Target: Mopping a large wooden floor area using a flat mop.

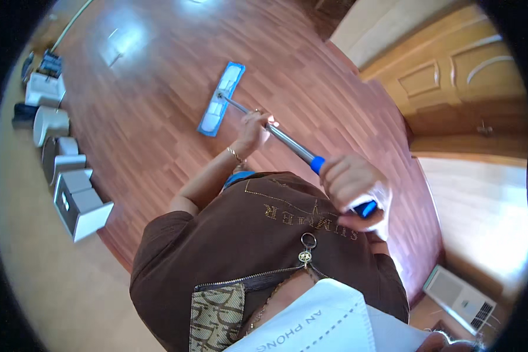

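Observation:
A flat mop [291, 144] slants across the view, its metal pole running from the blue-edged mop head [212, 110] up to my chest. The head lies on the wooden floor, white and blue on top. My left hand [254, 130], with a bracelet at the wrist, is wrapped round the lower part of the pole. Higher up, my right hand [351, 179] grips the blue handle end, close in front of my brown shirt. Something white, which I cannot make out, covers part of that hand and wrist.
Along the left wall stand several boxes and containers, among them a grey and white box [83, 202] and a white rounded bin [51, 125]. A wooden door [452, 76] is on the right. A white panel-like device [460, 298] lies at the lower right.

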The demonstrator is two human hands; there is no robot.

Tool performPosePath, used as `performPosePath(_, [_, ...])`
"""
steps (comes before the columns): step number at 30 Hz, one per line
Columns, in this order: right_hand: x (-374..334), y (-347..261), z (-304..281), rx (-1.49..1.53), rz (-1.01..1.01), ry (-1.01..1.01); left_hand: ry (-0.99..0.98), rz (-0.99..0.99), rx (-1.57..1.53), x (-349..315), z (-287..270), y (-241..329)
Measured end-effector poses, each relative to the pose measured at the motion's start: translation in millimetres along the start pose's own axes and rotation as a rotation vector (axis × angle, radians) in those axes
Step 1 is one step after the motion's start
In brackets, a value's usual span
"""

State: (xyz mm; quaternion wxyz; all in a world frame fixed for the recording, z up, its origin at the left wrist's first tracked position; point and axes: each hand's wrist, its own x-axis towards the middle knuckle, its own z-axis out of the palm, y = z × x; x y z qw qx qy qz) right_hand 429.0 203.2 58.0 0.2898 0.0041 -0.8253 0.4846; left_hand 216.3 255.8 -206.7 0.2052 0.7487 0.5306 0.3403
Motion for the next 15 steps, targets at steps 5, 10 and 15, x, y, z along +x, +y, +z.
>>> performPosePath(5, [-35.1, 27.4, 19.6, -0.049, 0.099, 0.138, -0.019, 0.170, 0.042, 40.7, 61.2, -45.7])
performPosePath(10, [-74.4, 5.4, 34.7, -0.141, 0.232, 0.243, -0.233, 0.351, 0.004, 58.6, 90.0, -2.7])
performPosePath(15, [-96.3, -41.0, 48.4, -0.179, 0.310, 0.332, -0.711, 0.502, 0.032, 66.0, 120.7, 36.7])
